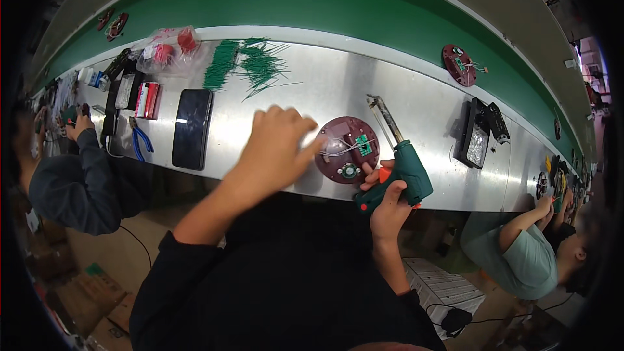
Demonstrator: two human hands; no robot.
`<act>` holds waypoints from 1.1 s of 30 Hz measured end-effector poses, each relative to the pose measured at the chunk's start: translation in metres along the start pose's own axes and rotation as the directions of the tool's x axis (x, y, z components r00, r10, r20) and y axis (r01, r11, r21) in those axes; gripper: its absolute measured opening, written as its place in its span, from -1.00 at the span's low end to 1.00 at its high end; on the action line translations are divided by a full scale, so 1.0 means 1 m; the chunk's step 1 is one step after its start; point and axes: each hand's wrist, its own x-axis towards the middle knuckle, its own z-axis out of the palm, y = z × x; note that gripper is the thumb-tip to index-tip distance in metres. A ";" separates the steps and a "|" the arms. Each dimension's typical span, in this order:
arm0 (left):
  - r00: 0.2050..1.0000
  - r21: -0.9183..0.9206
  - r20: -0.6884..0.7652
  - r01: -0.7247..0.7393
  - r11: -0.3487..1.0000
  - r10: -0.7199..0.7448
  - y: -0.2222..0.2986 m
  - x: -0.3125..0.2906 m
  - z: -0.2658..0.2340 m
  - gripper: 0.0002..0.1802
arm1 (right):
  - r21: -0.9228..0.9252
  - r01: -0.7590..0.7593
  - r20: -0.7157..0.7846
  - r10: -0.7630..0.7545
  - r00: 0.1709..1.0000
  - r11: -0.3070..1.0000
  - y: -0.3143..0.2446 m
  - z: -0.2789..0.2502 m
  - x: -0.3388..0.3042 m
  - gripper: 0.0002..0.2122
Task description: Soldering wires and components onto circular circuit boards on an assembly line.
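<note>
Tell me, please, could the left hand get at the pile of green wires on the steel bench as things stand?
Probably yes: the left hand rests at the round maroon disc, holding nothing, and the bare steel bench between it and the green wires carries nothing in the way.

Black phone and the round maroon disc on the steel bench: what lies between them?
In the head view, only the left hand lies between the black phone and maroon disc, fingertips reaching the disc's edge.

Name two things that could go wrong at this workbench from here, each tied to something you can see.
1. The right hand grips a green soldering gun whose metal tip points past the round maroon disc; the left hand rests at the disc's edge and could get burned.
2. The disc's thin white wires lie loose near the tip, so they might get scorched.
</note>
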 end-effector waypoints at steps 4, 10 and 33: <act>0.969 0.180 -0.246 0.011 0.984 0.034 -0.054 0.037 0.001 -0.82 | -0.050 0.024 -0.017 -0.024 1.000 0.998 -0.006 -0.007 0.004 -0.27; 0.981 0.225 -0.180 -0.027 0.974 0.069 -0.082 0.064 0.013 -0.87 | -0.139 0.105 -0.126 -0.122 0.984 0.985 -0.004 -0.036 -0.001 -0.20; 0.950 -0.303 -0.137 -0.309 0.901 0.280 0.029 0.047 0.049 -0.77 | -0.183 0.032 -0.049 -0.041 0.998 0.983 0.028 -0.092 -0.054 -0.16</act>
